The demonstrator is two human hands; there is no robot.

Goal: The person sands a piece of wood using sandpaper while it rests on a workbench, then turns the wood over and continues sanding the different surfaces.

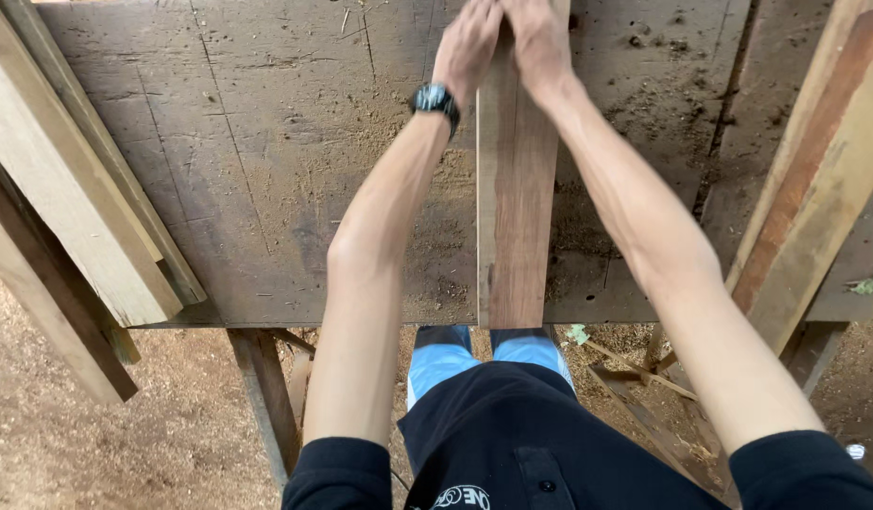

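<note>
Head view: both arms stretch fwd over a worn, sawdust-strewn counter. Left hand, w/ wristwatch, and right hand press down on the far end of a plank, fingers held together, flat on the wood. Plank runs from under the fingers back to the counter's near edge. Boards lean well left of the fingers; more timber well right.

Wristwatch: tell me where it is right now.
In the head view, the wristwatch sits on the left wrist, just left of the upright plank both hands grip over the workbench.
</note>
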